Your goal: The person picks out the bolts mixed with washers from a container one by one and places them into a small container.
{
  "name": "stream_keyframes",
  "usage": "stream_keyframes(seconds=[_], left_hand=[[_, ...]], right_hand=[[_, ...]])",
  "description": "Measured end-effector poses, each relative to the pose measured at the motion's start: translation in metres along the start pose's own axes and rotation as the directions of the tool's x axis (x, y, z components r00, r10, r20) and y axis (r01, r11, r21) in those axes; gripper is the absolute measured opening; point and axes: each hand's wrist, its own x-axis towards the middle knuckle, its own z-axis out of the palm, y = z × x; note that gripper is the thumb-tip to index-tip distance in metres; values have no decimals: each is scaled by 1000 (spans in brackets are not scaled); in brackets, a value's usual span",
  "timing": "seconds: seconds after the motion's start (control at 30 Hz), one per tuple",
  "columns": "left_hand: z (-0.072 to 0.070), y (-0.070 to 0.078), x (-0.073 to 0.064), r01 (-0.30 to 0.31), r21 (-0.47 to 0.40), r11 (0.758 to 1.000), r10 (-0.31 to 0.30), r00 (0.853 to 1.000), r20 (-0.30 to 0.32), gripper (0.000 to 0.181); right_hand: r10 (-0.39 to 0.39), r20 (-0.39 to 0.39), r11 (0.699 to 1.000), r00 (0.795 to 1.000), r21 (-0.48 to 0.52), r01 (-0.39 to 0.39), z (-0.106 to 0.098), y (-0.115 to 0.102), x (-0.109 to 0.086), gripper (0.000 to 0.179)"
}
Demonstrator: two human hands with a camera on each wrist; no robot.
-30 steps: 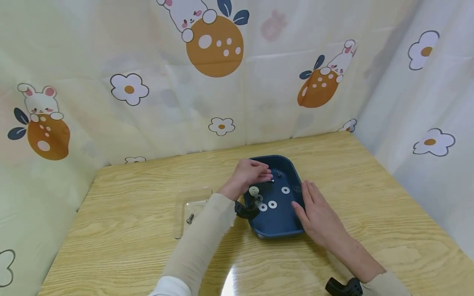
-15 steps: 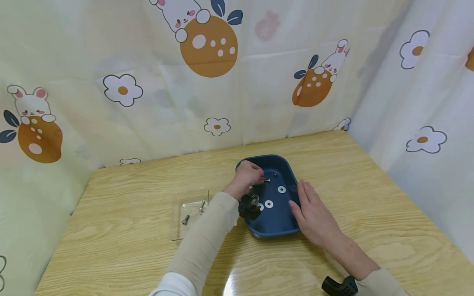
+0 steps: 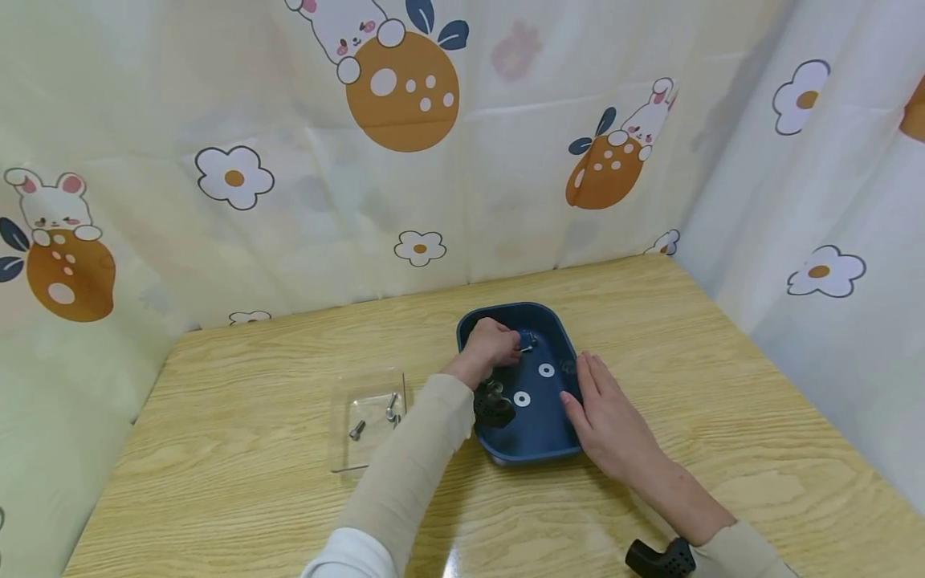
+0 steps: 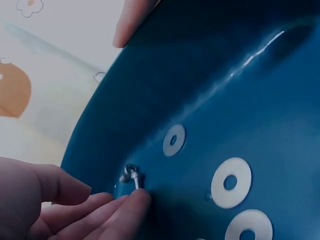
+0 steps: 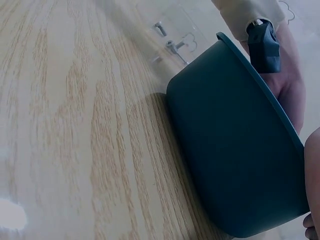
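Note:
My left hand (image 3: 494, 343) reaches into the dark blue tray (image 3: 535, 429) near its far end. In the left wrist view, its fingertips are right at a small bolt (image 4: 135, 179), with the thumb held apart from the fingers. Another bolt lies against that one by the tray wall. Flat round washers (image 4: 218, 191) are scattered on the tray floor; the left wrist and its camera hide some in the head view. My right hand (image 3: 621, 425) rests along the tray's right side, fingers straight against the outer wall.
A shallow clear plastic box (image 3: 344, 459) stands left of the tray, partly behind the left sleeve (image 3: 412, 457). It holds several bolts (image 3: 357, 430). A patterned curtain (image 3: 318, 225) hangs along the back of the wooden table (image 3: 238, 449).
The left hand has moved slightly deeper into the tray, and the small bolt at its fingertips has shifted closer to the other bolt. The right hand stays against the tray.

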Motion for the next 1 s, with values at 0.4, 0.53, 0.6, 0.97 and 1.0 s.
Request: stream_keyframes(seconds=[0.4, 0.53, 0.6, 0.97, 1.0], left_hand=[[25, 7, -4, 58, -22, 998, -56, 996, 64, 27], [33, 7, -5, 64, -57, 996, -60, 996, 63, 22], [35, 8, -6, 68, -73, 995, -63, 996, 66, 21], [38, 10, -7, 103, -45, 994, -100, 993, 69, 28], [39, 9, -7, 102, -40, 994, -99, 993, 69, 26]], right_hand=[[-9, -2, 1000, 1000, 16, 9, 1, 0, 1, 68], [-4, 4, 1000, 1000, 15, 4, 0, -1, 1, 68], [-2, 6, 1000, 1000, 11, 2, 0, -1, 1, 68], [4, 9, 1000, 1000, 23, -4, 0, -1, 0, 69], [6, 11, 1000, 1000, 25, -6, 0, -1, 0, 69]])
